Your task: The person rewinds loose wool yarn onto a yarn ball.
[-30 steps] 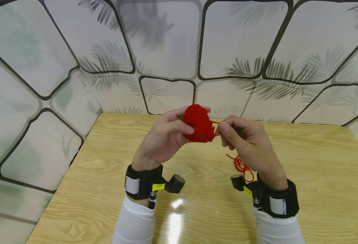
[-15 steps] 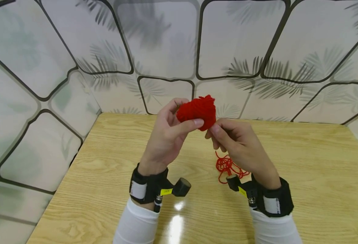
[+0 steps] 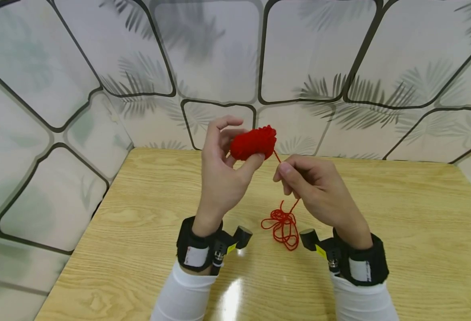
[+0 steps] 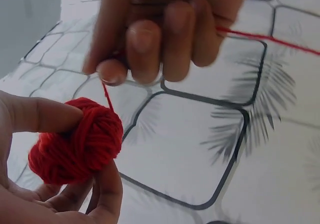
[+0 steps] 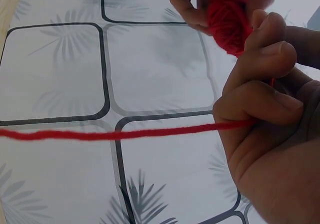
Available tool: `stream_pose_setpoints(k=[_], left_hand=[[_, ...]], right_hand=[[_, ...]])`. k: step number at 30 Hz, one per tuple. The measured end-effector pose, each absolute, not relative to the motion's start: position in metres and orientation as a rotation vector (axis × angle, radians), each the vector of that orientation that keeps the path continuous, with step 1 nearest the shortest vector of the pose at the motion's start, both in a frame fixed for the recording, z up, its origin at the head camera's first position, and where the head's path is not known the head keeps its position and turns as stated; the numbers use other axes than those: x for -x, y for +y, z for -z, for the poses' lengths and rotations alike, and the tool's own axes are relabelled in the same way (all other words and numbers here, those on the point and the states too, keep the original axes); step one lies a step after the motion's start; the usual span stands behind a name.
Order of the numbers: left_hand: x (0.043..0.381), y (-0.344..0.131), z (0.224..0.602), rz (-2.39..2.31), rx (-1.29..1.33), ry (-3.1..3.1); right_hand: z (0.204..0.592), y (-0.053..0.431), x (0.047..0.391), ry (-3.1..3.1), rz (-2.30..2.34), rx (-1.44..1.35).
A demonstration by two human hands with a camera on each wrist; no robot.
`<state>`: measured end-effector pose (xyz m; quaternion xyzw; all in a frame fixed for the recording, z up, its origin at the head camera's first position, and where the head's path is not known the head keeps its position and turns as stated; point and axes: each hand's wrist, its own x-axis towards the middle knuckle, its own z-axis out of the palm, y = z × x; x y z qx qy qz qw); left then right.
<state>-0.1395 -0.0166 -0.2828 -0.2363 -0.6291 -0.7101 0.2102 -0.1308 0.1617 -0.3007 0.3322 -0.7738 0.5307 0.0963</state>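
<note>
A small ball of red yarn [image 3: 251,145] is held up above the table by my left hand [image 3: 223,178], thumb on the near side and fingers behind it. In the left wrist view the wound strands of the yarn ball [image 4: 95,139] show between thumb and fingertips. To its right, my right hand [image 3: 319,187] pinches the yarn strand [image 3: 277,156] that runs from the ball. Its other fingers curl round the same strand, which leaves the hand as a red line [image 5: 170,132] in the right wrist view. A loose tangle of red yarn [image 3: 284,225] lies on the table below.
The wooden table [image 3: 139,200] spreads under both hands. A patterned wall covering [image 3: 299,53] with leaf prints and dark outlines rises behind its far edge. Black wrist straps with camera mounts [image 3: 203,249] sit on both wrists.
The yarn ball has turned in my left hand and moved slightly up and left. My right hand has shifted a little left. The loose tangle has slid left across the table.
</note>
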Motion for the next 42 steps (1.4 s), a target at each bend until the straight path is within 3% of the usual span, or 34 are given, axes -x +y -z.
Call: stream_pose_setpoints(k=[10, 20, 31, 36, 42], left_hand=[[0.145, -0.013, 0.292, 1.742, 0.54, -1.886], [0.143, -0.023, 0.284, 2.711, 0.592, -1.564], [0.146, -0.034, 0.285, 3.057, 0.783, -1.471], [0.143, -0.03, 0.284, 3.011, 0.856, -1.508], [0.142, -0.024, 0.285, 2.745, 0.751, -1.514]], right_hand=[[0.298, 0.155, 0.126, -2.29, -1.607, -1.033], [0.301, 0.152, 0.126, -2.333, -1.628, -1.073], [0.302, 0.165, 0.133, -2.23, -1.618, -0.997], [0.304, 0.162, 0.135, -2.142, -1.707, -1.034], [0.304, 0.156, 0.133, -2.248, -1.654, -1.06]])
